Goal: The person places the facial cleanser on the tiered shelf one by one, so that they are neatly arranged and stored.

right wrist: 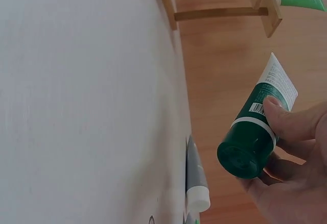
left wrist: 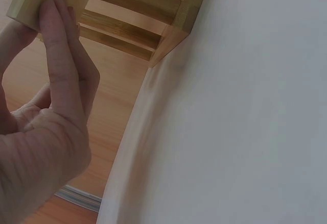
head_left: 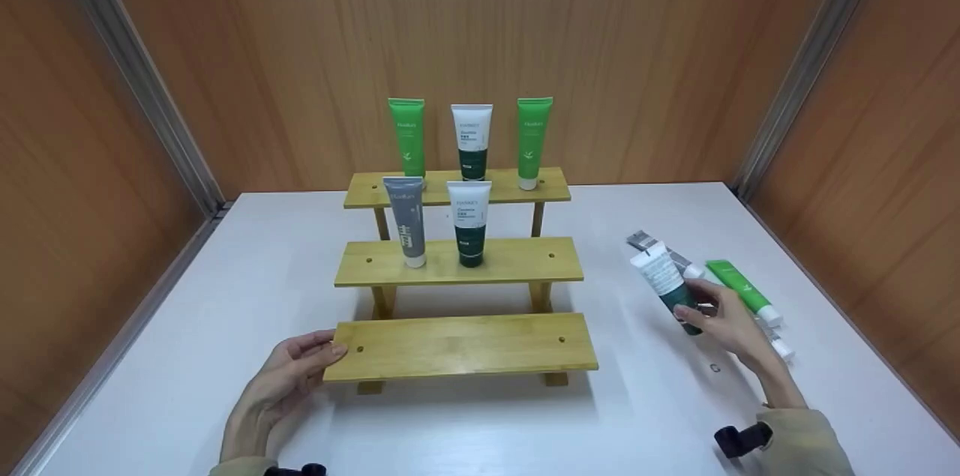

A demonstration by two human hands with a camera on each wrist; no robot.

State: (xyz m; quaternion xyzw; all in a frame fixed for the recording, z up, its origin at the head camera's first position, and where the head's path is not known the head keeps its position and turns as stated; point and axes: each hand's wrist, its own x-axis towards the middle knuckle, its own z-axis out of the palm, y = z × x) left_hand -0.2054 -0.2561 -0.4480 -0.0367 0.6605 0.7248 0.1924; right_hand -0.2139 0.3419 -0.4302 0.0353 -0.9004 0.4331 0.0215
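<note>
A three-step wooden display stand (head_left: pixel 461 345) stands in the middle of the table. My left hand (head_left: pixel 289 372) pinches the left end of its lowest step; the left wrist view shows that hand's fingers (left wrist: pixel 59 55) straight against the board's underside. At the right, my right hand (head_left: pixel 724 318) grips a white and dark green squeeze tube (head_left: pixel 664 281) near its cap, held tilted above the table. In the right wrist view the tube's dark green cap (right wrist: pixel 242 150) points towards the camera. On the middle step stand a grey tube (head_left: pixel 407 220) and a white-and-green tube (head_left: pixel 470 221), both upright on their caps.
Along the top step stand two green tubes (head_left: pixel 407 133) with a white-and-green tube (head_left: pixel 472 137) between them. Beside my right hand lie a green tube (head_left: pixel 742 290), a grey tube (head_left: pixel 686 264) and other partly hidden tubes. Wooden panels (head_left: pixel 480 26) enclose the table.
</note>
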